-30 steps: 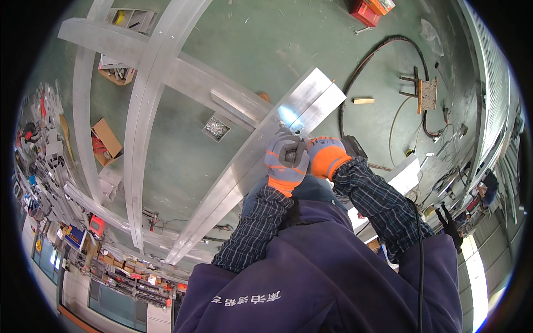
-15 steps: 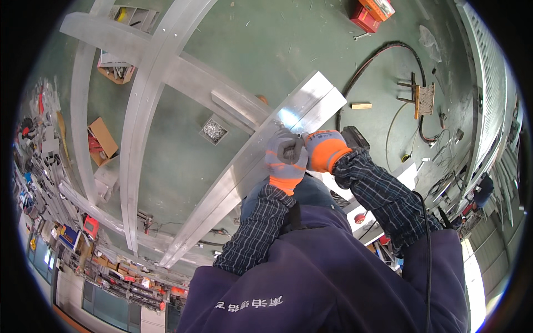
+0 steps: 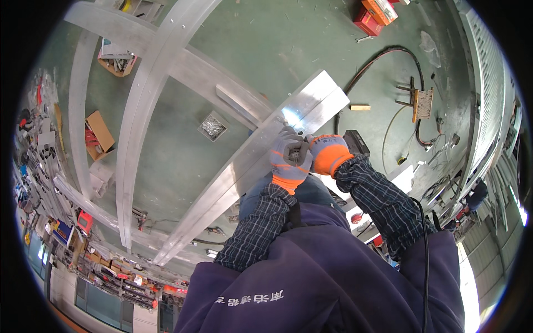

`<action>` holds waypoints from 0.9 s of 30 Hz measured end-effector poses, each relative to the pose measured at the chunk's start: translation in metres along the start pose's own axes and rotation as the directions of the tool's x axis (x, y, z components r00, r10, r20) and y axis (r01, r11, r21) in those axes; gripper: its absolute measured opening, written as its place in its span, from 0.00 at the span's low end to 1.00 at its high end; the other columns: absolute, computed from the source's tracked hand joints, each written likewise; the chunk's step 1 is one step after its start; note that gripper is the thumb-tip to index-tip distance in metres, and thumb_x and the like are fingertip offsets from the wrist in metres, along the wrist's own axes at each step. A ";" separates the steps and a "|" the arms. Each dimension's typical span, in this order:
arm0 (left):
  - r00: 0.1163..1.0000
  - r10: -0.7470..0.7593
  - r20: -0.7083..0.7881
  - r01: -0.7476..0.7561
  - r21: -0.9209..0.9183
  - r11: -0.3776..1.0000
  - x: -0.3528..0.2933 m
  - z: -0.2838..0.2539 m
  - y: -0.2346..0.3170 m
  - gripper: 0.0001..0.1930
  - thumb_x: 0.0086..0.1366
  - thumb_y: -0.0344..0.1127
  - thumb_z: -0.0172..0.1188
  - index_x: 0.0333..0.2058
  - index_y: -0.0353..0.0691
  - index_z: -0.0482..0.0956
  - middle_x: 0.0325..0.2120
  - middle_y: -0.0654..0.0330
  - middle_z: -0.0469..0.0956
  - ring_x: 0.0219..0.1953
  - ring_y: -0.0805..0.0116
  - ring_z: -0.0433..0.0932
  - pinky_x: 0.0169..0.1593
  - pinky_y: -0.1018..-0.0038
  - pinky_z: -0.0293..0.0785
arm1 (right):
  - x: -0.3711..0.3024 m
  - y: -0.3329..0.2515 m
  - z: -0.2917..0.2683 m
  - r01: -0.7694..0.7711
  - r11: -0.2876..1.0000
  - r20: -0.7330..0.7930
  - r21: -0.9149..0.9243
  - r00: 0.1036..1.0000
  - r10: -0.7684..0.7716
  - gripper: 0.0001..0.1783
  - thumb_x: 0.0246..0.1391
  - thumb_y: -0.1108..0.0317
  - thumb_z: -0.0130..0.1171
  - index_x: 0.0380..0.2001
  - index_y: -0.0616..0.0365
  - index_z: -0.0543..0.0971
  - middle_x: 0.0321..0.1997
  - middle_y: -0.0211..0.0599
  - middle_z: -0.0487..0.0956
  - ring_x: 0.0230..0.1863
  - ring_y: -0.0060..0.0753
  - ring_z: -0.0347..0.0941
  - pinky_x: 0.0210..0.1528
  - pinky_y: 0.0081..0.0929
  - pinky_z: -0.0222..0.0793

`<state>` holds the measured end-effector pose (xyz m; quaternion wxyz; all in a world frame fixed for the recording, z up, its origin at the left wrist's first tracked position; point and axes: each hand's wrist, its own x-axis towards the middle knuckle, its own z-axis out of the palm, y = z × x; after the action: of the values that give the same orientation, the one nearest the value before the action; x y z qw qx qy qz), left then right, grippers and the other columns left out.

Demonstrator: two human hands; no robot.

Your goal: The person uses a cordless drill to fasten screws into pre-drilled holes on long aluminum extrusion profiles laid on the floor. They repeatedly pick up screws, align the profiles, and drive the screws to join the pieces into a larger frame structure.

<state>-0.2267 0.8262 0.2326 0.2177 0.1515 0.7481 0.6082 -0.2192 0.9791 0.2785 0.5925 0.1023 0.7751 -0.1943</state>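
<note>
Since the earlier frames the two gloved hands have stayed joined at the same spot on the aluminium beam point(image 3: 244, 166), while the view has shifted slightly so that the beam's upper end lies a little further right. The left hand point(image 3: 288, 158), in a grey and orange glove, is closed around a small metal part point(image 3: 298, 151) that it presses against the beam's top face. The right hand point(image 3: 327, 152), in a matching glove, touches the left and is closed too, but what it grips cannot be told. Just beyond the right hand a dark power tool point(image 3: 356, 143) shows, partly hidden. The beam runs diagonally from the lower left to the upper right of a larger aluminium frame point(image 3: 150, 105), and the hands sit near its upper right end, beside a bright reflection. On the green floor point(image 3: 277, 50) beneath lie a small square tray of screws point(image 3: 212, 126) near the frame's centre, a black hose point(image 3: 377, 66) towards the upper right, and red boxes point(image 3: 369, 16) at the top edge.
</note>
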 end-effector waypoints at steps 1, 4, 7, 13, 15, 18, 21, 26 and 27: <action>1.000 -0.015 -0.015 0.014 -0.046 0.999 0.002 0.000 0.001 0.11 0.52 0.23 0.67 0.35 0.35 0.77 0.40 0.51 0.80 0.45 0.53 0.80 0.55 0.60 0.75 | 0.000 0.000 0.000 0.022 1.000 -0.060 0.009 0.998 -0.021 0.21 0.52 0.65 0.59 0.50 0.56 0.79 0.48 0.45 0.84 0.53 0.46 0.82 0.51 0.39 0.76; 0.980 -0.164 -0.109 0.143 -0.181 0.973 -0.003 0.008 -0.003 0.10 0.54 0.22 0.65 0.36 0.34 0.77 0.40 0.50 0.80 0.44 0.55 0.80 0.55 0.62 0.75 | -0.005 -0.001 -0.019 0.074 0.997 -0.077 -0.036 0.994 -0.077 0.17 0.52 0.62 0.58 0.44 0.56 0.83 0.45 0.45 0.85 0.50 0.46 0.83 0.49 0.39 0.77; 0.982 -0.140 -0.128 0.127 -0.109 0.986 0.005 0.009 0.001 0.10 0.55 0.21 0.65 0.36 0.34 0.76 0.40 0.50 0.80 0.43 0.55 0.80 0.53 0.63 0.76 | 0.003 0.006 -0.022 0.094 0.992 -0.113 -0.086 0.988 -0.104 0.18 0.51 0.58 0.58 0.41 0.55 0.84 0.43 0.44 0.86 0.48 0.45 0.83 0.48 0.39 0.77; 0.995 -0.095 -0.018 0.096 0.037 0.995 0.016 0.010 0.014 0.11 0.53 0.23 0.67 0.35 0.35 0.77 0.37 0.52 0.79 0.40 0.55 0.79 0.48 0.63 0.76 | 0.001 0.013 -0.024 0.084 0.995 -0.068 -0.048 0.994 -0.087 0.22 0.49 0.56 0.59 0.44 0.57 0.82 0.45 0.47 0.85 0.49 0.49 0.82 0.50 0.40 0.76; 0.999 -0.035 -0.008 0.035 0.071 0.997 0.018 0.010 0.013 0.12 0.52 0.23 0.68 0.35 0.35 0.76 0.35 0.52 0.79 0.39 0.55 0.79 0.46 0.62 0.76 | 0.006 0.017 -0.014 0.072 0.996 -0.040 -0.059 0.996 -0.074 0.22 0.49 0.56 0.60 0.45 0.57 0.82 0.45 0.47 0.85 0.49 0.50 0.82 0.50 0.40 0.76; 0.999 0.040 -0.011 -0.039 0.087 0.995 0.013 0.012 0.004 0.12 0.50 0.23 0.68 0.34 0.36 0.76 0.34 0.52 0.79 0.38 0.55 0.79 0.45 0.62 0.76 | 0.003 0.017 -0.004 0.038 0.999 -0.034 -0.018 0.999 -0.039 0.26 0.48 0.58 0.61 0.50 0.57 0.79 0.45 0.47 0.84 0.49 0.50 0.82 0.50 0.41 0.76; 0.994 0.109 -0.030 -0.105 0.113 0.988 0.009 0.013 -0.004 0.12 0.49 0.21 0.67 0.32 0.37 0.75 0.33 0.52 0.79 0.39 0.54 0.79 0.45 0.61 0.77 | 0.001 0.011 0.000 0.007 1.000 -0.056 0.000 0.998 -0.007 0.28 0.49 0.59 0.60 0.54 0.56 0.76 0.45 0.46 0.85 0.48 0.49 0.82 0.48 0.42 0.76; 0.999 0.009 -0.049 -0.012 -0.066 0.998 -0.002 0.007 -0.010 0.11 0.50 0.19 0.63 0.33 0.37 0.76 0.36 0.53 0.79 0.41 0.54 0.80 0.49 0.62 0.77 | 0.001 -0.001 -0.007 0.010 0.999 -0.023 -0.033 1.000 -0.011 0.22 0.54 0.60 0.58 0.51 0.55 0.77 0.45 0.45 0.85 0.49 0.47 0.82 0.48 0.41 0.76; 0.997 -0.001 -0.074 -0.004 -0.075 0.997 0.000 0.005 -0.006 0.11 0.51 0.19 0.62 0.33 0.36 0.76 0.37 0.54 0.79 0.42 0.54 0.80 0.50 0.62 0.76 | 0.000 -0.004 -0.013 0.010 0.999 -0.027 -0.035 1.000 -0.011 0.21 0.54 0.60 0.57 0.50 0.54 0.78 0.46 0.45 0.85 0.49 0.47 0.82 0.48 0.41 0.76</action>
<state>-0.2237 0.8293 0.2262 0.1950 0.1211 0.7320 0.6414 -0.2322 0.9807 0.2817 0.5826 0.0905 0.7868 -0.1825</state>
